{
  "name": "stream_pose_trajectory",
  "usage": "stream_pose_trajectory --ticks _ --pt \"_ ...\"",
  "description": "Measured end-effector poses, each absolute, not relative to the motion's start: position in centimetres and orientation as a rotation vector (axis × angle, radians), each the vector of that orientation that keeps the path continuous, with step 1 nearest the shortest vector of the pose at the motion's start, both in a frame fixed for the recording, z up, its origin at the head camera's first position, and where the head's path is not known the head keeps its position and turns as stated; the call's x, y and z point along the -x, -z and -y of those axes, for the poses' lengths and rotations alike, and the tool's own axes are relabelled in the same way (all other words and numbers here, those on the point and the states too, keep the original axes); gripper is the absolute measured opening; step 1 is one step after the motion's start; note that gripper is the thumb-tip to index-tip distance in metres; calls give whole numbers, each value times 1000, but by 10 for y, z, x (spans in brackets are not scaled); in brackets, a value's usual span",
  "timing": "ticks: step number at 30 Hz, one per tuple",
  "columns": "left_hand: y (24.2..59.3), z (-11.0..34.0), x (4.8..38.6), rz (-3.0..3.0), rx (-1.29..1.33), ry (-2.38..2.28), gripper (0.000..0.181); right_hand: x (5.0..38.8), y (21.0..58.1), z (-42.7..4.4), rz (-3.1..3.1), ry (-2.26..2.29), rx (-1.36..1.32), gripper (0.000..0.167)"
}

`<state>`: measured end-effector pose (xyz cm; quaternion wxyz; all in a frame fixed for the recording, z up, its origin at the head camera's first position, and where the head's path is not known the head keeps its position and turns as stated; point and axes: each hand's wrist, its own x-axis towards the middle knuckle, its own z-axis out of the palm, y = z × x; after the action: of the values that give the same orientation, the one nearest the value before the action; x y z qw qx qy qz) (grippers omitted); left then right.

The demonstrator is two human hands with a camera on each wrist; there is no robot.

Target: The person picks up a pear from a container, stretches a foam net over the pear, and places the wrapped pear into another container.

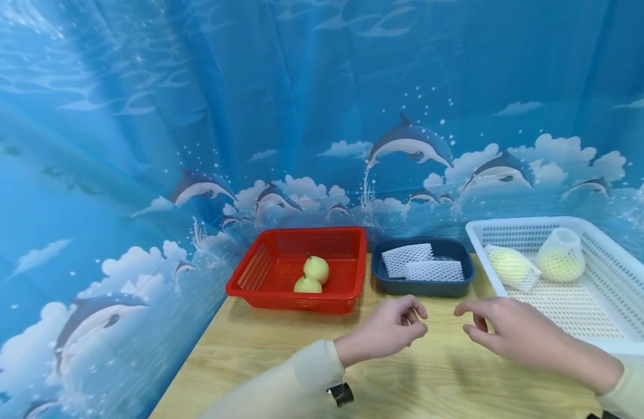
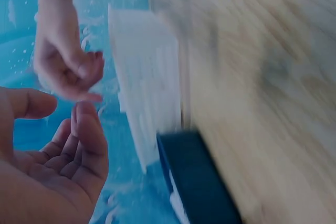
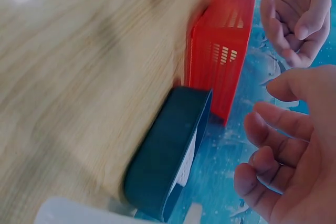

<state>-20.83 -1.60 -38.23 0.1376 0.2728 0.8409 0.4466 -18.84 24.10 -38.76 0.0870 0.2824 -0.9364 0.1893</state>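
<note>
Both hands hover above the table in front of the dark blue tray, apart from each other and holding nothing. The left hand has loosely bent fingers, with a gap between thumb and fingertips. Facing it, the right hand is likewise loosely curled, near the white basket. Two white foam net sleeves lie flat in the tray. Two bare yellow-green pears sit together in the red basket. Inside the white basket are two pears in foam nets, one upright and one lying tilted.
The wooden table ends at a slanting left edge. A blue curtain printed with dolphins hangs behind and to the left. The red basket, tray and white basket stand in a row along the back.
</note>
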Motion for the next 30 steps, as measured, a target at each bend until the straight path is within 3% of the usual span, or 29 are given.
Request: stream_pose_trajectory --ticks 11,23,30 --pt "367 99 219 -2805 -843 -1238 6 188 393 -228 2806 -596 -916 18" --pt "376 202 256 -3221 -693 -1102 6 192 402 -217 2742 -750 -1210 17" --pt "383 253 277 -3388 -446 -956 9 191 405 -214 2748 -798 -1349 19"
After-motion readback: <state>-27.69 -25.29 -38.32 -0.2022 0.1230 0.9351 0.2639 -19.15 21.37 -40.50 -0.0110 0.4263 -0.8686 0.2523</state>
